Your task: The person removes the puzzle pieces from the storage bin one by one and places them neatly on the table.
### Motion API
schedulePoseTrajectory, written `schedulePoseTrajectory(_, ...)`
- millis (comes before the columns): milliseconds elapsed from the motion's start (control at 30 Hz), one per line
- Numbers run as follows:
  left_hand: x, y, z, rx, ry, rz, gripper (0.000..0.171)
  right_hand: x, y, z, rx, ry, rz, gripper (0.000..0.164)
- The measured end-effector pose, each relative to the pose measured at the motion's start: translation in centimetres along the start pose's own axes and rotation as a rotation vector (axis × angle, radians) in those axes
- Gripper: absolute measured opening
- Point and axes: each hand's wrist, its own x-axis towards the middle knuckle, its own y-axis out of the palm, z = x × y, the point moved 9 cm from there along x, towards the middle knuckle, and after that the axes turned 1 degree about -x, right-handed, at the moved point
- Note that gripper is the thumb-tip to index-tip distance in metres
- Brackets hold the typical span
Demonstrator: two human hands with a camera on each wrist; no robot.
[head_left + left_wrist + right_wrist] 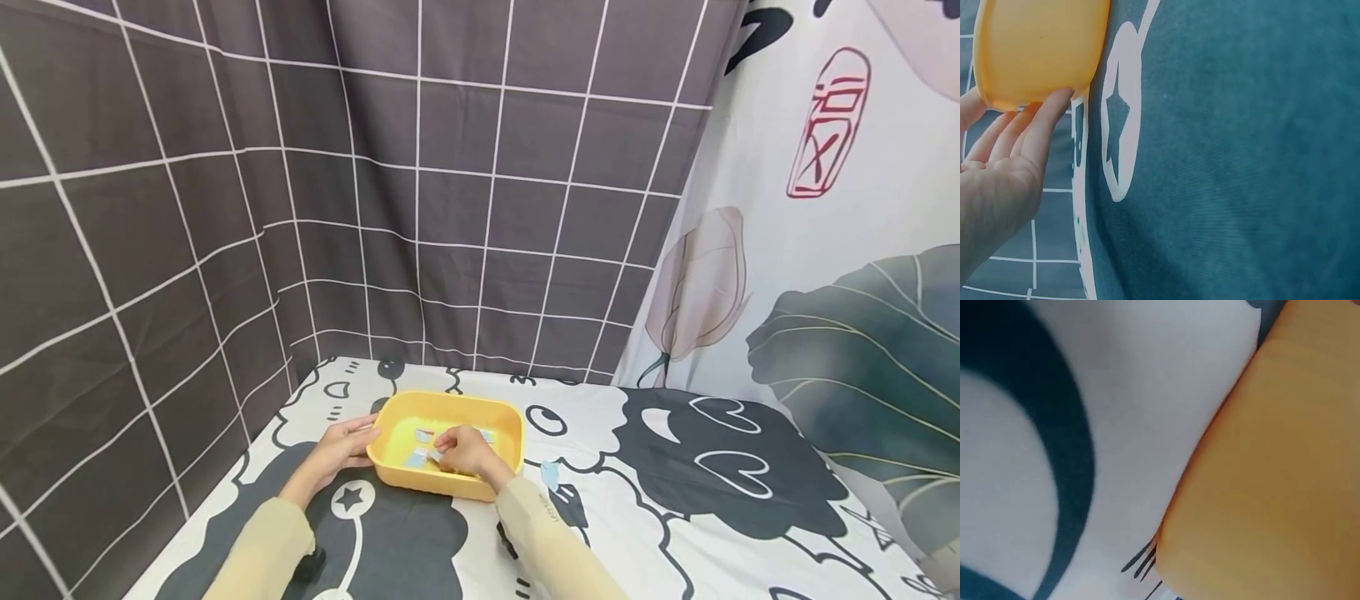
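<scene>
A yellow plastic basin (450, 486) sits on the patterned cloth, with several small flat light-blue and white pieces (417, 458) scattered on its floor. At its left end my left hand (339, 452) holds the wall, its fingers against the outside; the left wrist view shows the thumb and fingertips around the basin's end (1041, 56). My right hand (467, 452) reaches down inside, fingers curled and pinching at a small light-blue piece (435, 456), which the fingers partly hide. The right wrist view has only the basin's outer wall (1272, 469), with that hand out of sight.
One light-blue piece (551, 475) lies on the cloth just right of the basin. A black-and-white cartoon cloth (592, 533) covers the surface. Behind and to the left hangs a dark grid curtain (465, 208); a white floral curtain (750, 275) hangs on the right.
</scene>
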Motion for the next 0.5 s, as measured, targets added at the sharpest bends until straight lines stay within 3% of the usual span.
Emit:
schedulePoseTrajectory(300, -0.5, 0.8, 0.2, -0.003, 0.001, 0.007, 0.059, -0.7, -3.8, 1.3, 0.146, -0.059, -0.041, 0.035)
schedulePoseTrajectory(500, -0.4, 0.1, 0.2, -0.001, 0.005, -0.017, 0.06, -1.0, -7.7, 2.1, 0.154, -0.038, -0.108, 0.038)
